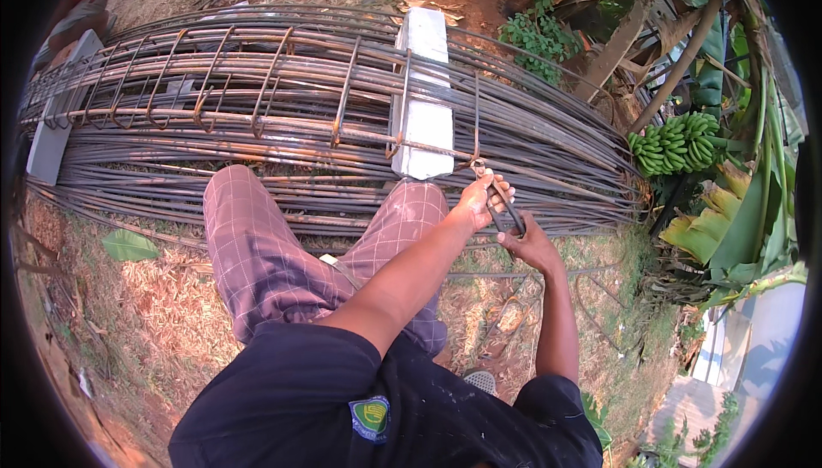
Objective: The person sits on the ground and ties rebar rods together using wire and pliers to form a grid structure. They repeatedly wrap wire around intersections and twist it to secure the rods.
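Note:
A pair of dark tying pincers [512, 215] slants up to the right end of a rebar cage [257, 100]. My right hand [533, 247] is closed on the ends of its handles. Higher up, my left hand [478, 201] has its fingers curled round the pincers near the jaws; whether it also pinches wire I cannot tell. The jaws meet a lower long bar of the cage, beside an upright stirrup [477, 117]. Several square stirrups stand along the cage to the left.
A white block [426, 91] and a grey block [62, 117] lie across a broad stack of steel bars [548, 138]. Green bananas [676, 144] and large leaves hang at the right. Dry straw covers the ground near my legs. Part of a person [81, 18] shows far left.

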The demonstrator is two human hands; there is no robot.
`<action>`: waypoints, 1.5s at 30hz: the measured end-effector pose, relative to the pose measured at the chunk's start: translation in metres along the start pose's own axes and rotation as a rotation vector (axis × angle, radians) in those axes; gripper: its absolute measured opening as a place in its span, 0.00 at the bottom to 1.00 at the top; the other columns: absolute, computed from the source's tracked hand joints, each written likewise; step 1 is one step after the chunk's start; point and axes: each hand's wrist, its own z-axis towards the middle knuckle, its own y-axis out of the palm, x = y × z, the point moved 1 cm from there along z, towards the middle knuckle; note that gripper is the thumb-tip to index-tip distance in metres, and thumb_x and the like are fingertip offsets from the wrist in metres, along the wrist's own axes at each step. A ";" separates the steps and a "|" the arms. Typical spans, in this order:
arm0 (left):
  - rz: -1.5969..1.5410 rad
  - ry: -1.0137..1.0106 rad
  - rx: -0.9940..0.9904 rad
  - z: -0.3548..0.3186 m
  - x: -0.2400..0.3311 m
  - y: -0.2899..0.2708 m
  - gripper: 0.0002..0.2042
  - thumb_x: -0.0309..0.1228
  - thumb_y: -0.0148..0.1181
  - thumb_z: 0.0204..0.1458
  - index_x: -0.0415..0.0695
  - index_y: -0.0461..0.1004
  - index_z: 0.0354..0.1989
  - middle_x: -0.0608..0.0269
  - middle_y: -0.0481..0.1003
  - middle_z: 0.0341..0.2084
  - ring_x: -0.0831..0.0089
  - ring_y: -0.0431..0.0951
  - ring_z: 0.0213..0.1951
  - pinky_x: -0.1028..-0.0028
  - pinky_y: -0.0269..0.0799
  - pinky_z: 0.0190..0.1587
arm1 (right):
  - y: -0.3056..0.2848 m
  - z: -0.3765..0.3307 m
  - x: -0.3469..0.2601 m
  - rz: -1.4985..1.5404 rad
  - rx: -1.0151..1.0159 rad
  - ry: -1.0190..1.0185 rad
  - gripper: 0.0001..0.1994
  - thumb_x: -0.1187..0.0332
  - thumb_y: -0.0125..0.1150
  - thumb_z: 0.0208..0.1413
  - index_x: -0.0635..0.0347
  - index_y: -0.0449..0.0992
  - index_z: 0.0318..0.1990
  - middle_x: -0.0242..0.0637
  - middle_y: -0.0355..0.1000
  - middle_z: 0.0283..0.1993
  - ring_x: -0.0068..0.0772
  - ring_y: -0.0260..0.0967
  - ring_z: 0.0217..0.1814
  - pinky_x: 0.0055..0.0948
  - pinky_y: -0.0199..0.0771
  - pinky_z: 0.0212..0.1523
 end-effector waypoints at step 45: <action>2.343 1.307 -0.365 -0.044 0.014 0.038 0.33 0.28 0.57 0.58 0.49 0.57 0.73 0.52 0.68 0.62 0.56 0.62 0.69 0.51 0.56 0.71 | -0.077 0.043 -0.034 -0.323 -0.244 0.262 0.19 0.57 0.75 0.52 0.68 0.81 0.38 0.43 0.79 0.27 0.38 0.81 0.31 0.36 0.84 0.30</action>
